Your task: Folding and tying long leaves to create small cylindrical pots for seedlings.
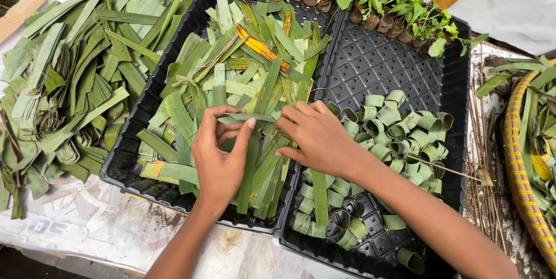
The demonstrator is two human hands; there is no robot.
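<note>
Left hand (219,151) and right hand (315,134) meet over the left black tray (124,160), fingers pinched together on the two ends of one narrow green leaf strip (246,118) held level above the heap of cut leaf strips (243,70). Right tray (457,88): rolled leaf rings (394,134) piled near. Beyond, seedlings in small pots (399,15) along the far rims.

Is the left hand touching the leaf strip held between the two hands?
Touching. In the head view, the left hand pinches the leaf strip between thumb and fingertips, and the right hand meets its other end.
</note>
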